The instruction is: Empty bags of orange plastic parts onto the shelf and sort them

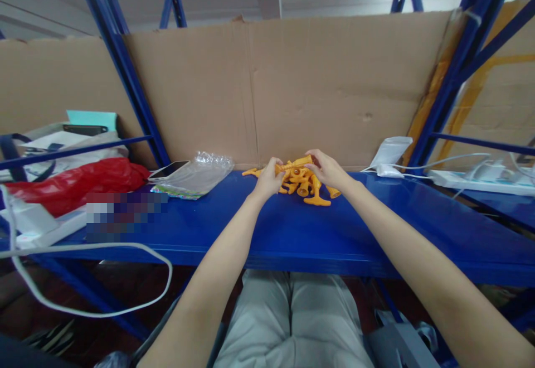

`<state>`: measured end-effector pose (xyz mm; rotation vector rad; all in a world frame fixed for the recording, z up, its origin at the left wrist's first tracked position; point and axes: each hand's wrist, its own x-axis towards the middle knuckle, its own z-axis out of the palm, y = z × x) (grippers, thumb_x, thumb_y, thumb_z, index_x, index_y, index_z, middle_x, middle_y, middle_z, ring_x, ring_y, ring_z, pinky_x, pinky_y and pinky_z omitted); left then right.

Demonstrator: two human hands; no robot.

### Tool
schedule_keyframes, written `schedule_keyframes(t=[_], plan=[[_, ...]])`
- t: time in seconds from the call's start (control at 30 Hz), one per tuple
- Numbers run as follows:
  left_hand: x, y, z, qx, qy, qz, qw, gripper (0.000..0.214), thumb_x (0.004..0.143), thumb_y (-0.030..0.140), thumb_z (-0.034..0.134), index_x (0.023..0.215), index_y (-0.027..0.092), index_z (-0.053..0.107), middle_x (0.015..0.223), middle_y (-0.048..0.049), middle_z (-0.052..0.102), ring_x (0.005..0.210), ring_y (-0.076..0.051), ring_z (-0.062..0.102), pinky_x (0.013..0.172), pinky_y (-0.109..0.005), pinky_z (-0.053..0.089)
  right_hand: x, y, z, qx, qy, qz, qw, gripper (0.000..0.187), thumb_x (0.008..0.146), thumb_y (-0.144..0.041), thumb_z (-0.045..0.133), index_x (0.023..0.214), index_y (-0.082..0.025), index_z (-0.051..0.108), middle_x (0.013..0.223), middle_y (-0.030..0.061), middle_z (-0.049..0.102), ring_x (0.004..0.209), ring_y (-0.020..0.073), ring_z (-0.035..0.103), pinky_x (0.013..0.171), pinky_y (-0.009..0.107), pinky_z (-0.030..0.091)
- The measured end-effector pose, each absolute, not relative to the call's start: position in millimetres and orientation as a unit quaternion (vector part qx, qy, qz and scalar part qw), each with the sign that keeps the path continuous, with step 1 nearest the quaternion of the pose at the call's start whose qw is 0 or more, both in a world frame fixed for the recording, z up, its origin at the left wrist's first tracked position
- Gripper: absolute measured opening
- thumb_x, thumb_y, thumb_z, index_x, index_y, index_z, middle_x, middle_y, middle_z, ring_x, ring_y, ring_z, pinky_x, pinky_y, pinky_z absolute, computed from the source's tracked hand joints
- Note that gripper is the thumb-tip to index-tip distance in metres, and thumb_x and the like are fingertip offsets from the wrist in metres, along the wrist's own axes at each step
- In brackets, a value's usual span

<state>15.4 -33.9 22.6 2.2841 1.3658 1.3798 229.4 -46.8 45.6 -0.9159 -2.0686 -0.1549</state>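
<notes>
A heap of orange plastic toy parts [307,187] lies on the blue metal shelf [292,234], close to the cardboard back wall. My left hand [267,178] and my right hand [328,170] both grip the ends of one orange rod-shaped part [296,163] held just above the heap. The fingers of both hands are curled round it. More orange pieces lie under and beside the hands, one stub [249,172] sticking out to the left.
Left on the shelf lie a clear plastic bag [196,175], a phone [167,169], a red bag [79,181] and a white cable [104,279]. At the right stand a white charger [390,153] and a power strip [472,178]. Blue rack posts flank the cardboard.
</notes>
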Motion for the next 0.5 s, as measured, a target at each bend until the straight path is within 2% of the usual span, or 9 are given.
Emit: schedule_keyframes(t=[0.1,0.2,0.33,0.4,0.5], plan=[[13,-38,25,0.771,0.438,0.462,0.022,0.022,0.083,0.011,0.053,0.103,0.02,0.054,0.097,-0.0041,0.064,0.099,-0.019,0.062,0.091,-0.035,0.049,227,-48,33,-0.36,-0.808,-0.027,0.465,0.035,0.091,-0.046,0.049,0.112,-0.019,0.054,0.097,0.01,0.064,0.082,0.0208,0.061,0.077,0.035,0.049],[13,-44,26,0.78,0.44,0.445,-0.022,0.028,0.084,0.008,0.049,0.109,0.018,0.056,0.108,-0.0092,0.062,0.107,-0.022,0.06,0.095,-0.037,0.048,226,-49,20,-0.366,-0.781,0.06,0.503,0.043,0.088,-0.06,0.048,0.105,-0.021,0.055,0.083,0.004,0.063,0.066,0.0174,0.059,0.064,0.032,0.051],[19,-50,24,0.792,0.449,0.409,-0.055,0.035,0.087,0.008,0.045,0.119,0.018,0.054,0.113,-0.0107,0.058,0.106,-0.022,0.06,0.094,-0.035,0.048,222,-47,14,-0.433,-0.706,0.16,0.538,0.057,0.086,-0.075,0.034,0.075,-0.022,0.053,0.052,-0.0014,0.05,0.047,0.0168,0.051,0.048,0.03,0.045],[23,-53,24,0.799,0.453,0.389,-0.064,0.034,0.09,0.012,0.044,0.122,0.019,0.053,0.115,-0.0108,0.057,0.105,-0.022,0.061,0.093,-0.034,0.048,218,-47,15,-0.465,-0.668,0.14,0.564,0.059,0.087,-0.075,0.03,0.064,-0.023,0.047,0.048,0.0003,0.048,0.049,0.0183,0.052,0.05,0.031,0.044],[28,-59,26,0.802,0.467,0.366,-0.067,0.035,0.091,0.014,0.043,0.125,0.019,0.051,0.118,-0.011,0.056,0.105,-0.022,0.061,0.093,-0.035,0.048,214,-50,16,-0.494,-0.642,0.072,0.582,0.056,0.089,-0.068,0.031,0.058,-0.024,0.044,0.053,0.0041,0.053,0.061,0.0217,0.056,0.059,0.032,0.045]])
